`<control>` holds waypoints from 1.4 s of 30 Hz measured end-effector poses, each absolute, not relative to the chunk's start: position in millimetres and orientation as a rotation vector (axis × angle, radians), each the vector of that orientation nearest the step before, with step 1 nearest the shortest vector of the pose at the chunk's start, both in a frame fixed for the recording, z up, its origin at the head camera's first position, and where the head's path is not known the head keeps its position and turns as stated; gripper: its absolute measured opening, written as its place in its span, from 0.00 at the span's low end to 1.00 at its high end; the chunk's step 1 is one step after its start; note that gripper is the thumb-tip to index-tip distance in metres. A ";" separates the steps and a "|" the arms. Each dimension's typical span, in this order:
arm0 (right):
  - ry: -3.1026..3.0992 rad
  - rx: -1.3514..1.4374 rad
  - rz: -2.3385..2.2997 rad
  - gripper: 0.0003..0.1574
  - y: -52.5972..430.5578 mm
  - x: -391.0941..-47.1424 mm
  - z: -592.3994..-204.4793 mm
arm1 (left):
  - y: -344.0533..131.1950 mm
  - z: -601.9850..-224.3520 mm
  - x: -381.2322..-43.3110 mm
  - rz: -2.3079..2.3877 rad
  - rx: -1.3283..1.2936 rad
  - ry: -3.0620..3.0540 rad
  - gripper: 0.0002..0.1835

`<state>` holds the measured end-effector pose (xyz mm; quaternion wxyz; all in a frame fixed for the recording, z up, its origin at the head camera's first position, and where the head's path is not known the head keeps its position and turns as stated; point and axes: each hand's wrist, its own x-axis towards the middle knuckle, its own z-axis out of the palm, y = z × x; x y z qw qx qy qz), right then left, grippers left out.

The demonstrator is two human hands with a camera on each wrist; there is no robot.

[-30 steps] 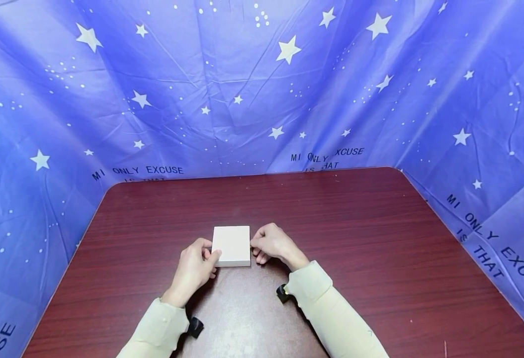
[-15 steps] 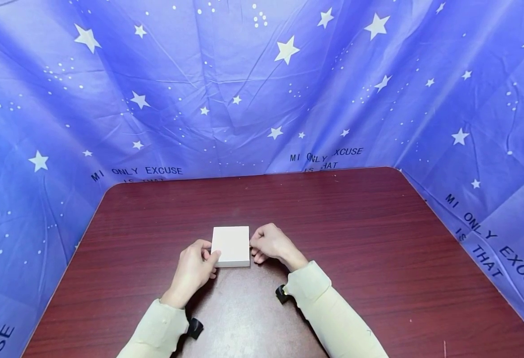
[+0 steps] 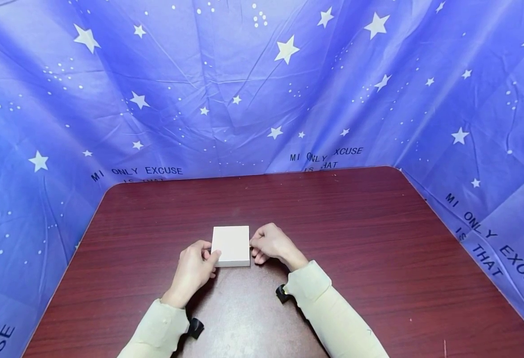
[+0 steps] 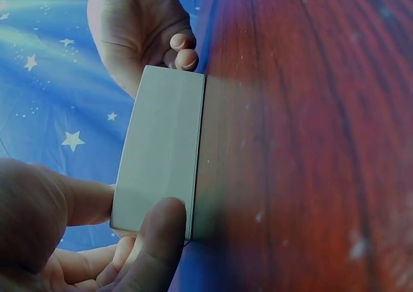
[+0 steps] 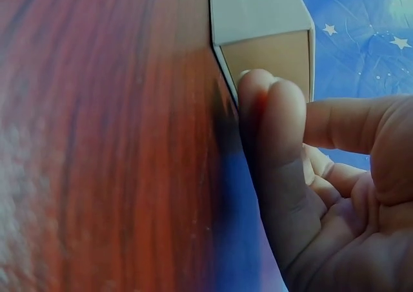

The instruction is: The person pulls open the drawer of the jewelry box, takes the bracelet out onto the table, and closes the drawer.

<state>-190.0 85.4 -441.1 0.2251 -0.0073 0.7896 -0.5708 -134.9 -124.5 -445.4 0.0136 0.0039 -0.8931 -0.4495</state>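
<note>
A flat, square white box (image 3: 230, 242) lies on the table between both hands. In the left wrist view, the box's plain white near side (image 4: 161, 137) shows. My left hand (image 3: 194, 268) grips its left end, thumb at the near side and index finger behind. At the opposite end is my right hand (image 3: 274, 243), its fingers bent and the thumb and index tips together against the box. The right wrist view shows a tan end panel (image 5: 268, 53) set inside the white edges, with the fingertips pinching at it. What exactly lies between those fingertips is hidden.
The dark red wood-grain table (image 3: 333, 214) has rounded far corners. A blue star-printed curtain (image 3: 244, 74) hangs behind it and along both sides. Black wrist straps (image 3: 195, 328) sit at the cream sleeves (image 3: 333, 303).
</note>
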 end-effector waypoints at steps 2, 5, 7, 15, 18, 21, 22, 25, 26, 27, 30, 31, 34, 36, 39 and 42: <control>2.178 -0.019 -1.568 0.07 85.7 -190.2 -441.7 | -124.3 -445.7 -135.0 -1.400 0.013 -2.782 0.13; 2.183 -0.027 -1.555 0.08 86.5 -190.5 -442.8 | -124.0 -445.1 -134.8 -1.405 0.023 -2.788 0.12; 2.187 -0.027 -1.548 0.08 86.9 -190.7 -443.3 | -123.8 -444.9 -134.7 -1.397 0.028 -2.796 0.13; 2.180 -0.018 -1.550 0.08 87.8 -190.9 -442.7 | -123.7 -444.3 -134.3 -1.371 0.025 -2.805 0.14; 2.173 -0.012 -1.554 0.08 88.5 -191.2 -441.9 | -123.9 -444.6 -134.4 -1.383 0.019 -2.798 0.15; 2.167 -0.005 -1.557 0.08 89.5 -191.4 -441.4 | -123.9 -445.0 -134.5 -1.400 0.012 -2.787 0.15; 2.167 -0.004 -1.557 0.08 89.9 -191.3 -441.4 | -123.8 -445.2 -134.4 -1.403 0.010 -2.783 0.15; 2.166 0.002 -1.557 0.08 91.1 -191.0 -441.5 | -123.5 -446.0 -133.9 -1.400 -0.008 -2.769 0.14; 2.166 0.003 -1.556 0.08 91.4 -190.9 -441.6 | -123.3 -446.1 -133.6 -1.401 -0.007 -2.768 0.14; 2.168 0.003 -1.554 0.08 91.7 -190.9 -441.8 | -123.1 -446.1 -133.4 -1.398 -0.007 -2.768 0.14; 2.170 0.007 -1.548 0.08 92.6 -191.2 -442.4 | -123.1 -446.3 -133.2 -1.383 -0.008 -2.777 0.14; 2.173 0.006 -1.545 0.08 92.9 -191.3 -442.7 | -123.0 -446.1 -133.2 -1.379 -0.006 -2.783 0.14; 2.177 0.013 -1.537 0.08 93.8 -191.4 -442.6 | -123.1 -446.0 -133.4 -1.367 -0.003 -2.794 0.15; 2.181 0.008 -1.535 0.08 94.4 -191.1 -442.4 | -123.1 -445.6 -133.3 -1.368 -0.005 -2.793 0.15; 2.179 0.007 -1.540 0.08 94.4 -190.6 -441.0 | -123.2 -445.0 -133.0 -1.372 0.001 -2.791 0.14; 2.183 0.006 -1.543 0.08 94.1 -190.5 -439.8 | -123.3 -444.3 -132.8 -1.374 0.008 -2.792 0.13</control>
